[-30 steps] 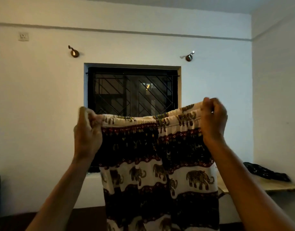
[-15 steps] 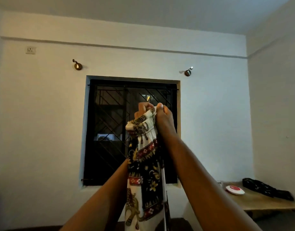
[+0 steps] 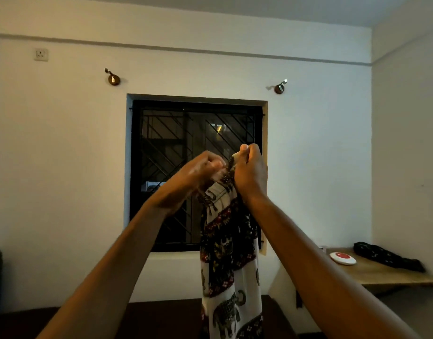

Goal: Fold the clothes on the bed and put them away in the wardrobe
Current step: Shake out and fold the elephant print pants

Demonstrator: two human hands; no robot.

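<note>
I see my right hand [image 3: 250, 173] and left hand [image 3: 200, 171] both pinching the elephant-print trousers [image 3: 231, 255] waistband together before the window [image 3: 197, 174]; legs hang straight down.

We see the elephant-print trousers [image 3: 231, 253], white with dark red-trimmed bands, doubled lengthwise and hanging straight down at lower centre of the frame, waistband bunched at the top.

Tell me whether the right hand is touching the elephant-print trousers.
Touching. The head view shows the right hand pinching the bunched top of the elephant-print trousers, which hang below it.
</note>
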